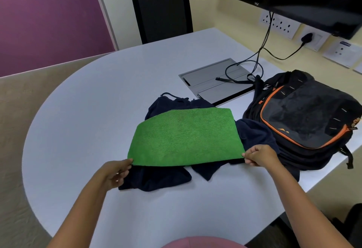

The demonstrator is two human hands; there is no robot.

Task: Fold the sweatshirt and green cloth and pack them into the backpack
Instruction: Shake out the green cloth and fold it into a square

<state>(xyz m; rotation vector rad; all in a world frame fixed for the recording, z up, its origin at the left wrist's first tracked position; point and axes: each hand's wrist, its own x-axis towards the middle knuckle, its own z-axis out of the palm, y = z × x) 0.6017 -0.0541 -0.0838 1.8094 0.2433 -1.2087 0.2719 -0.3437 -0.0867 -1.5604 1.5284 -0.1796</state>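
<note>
Both bare hands — left hand (115, 171) and right hand (258, 156) — pinching near corners of flat bright-green terry cloth (186, 138), spread over crumpled navy sweatshirt (156, 177) on rounded white table (88, 110), black orange-trimmed backpack (305, 118) just beside.

Green cloth (186, 136): solid bright green. Sweatshirt (156, 177): dark navy, plain. Backpack (305, 118): black with orange piping. Tabletop (98, 101): pale grey-white. Chair (162, 13): black. Wall panel (45, 16): purple.
</note>
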